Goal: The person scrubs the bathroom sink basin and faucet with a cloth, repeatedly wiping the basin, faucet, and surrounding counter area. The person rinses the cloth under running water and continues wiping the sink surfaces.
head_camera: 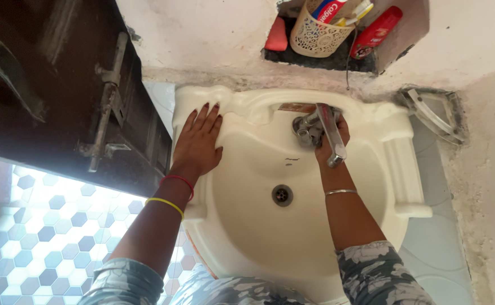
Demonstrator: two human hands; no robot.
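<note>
A: Where are the hands?

B: The left hand lies flat, fingers spread, on the sink rim at its back left corner, gripping nothing. The right hand is at the tap, in the middle of the sink's back edge. It sits behind the spout, around the tap's base, as far as I can see.

A: Closed on it?

B: I can't tell. The spout hides the fingers; the hand touches the tap body, but the grip itself is out of sight.

A: How would you do this well?

B: I'd judge the left hand is bracing, which is sensible: keep it flat on the rim so the body stays steady. With the right, hold the tap's knob squarely and turn smoothly, not by jerking the spout, which looks long and could swing. Keep the wrist and its bangle clear of the spout end.

A: Anything else around?

B: The drain sits open in the middle of the dry-looking bowl. Above the back edge, a wall niche holds a cream basket with tubes and a red soap.
</note>
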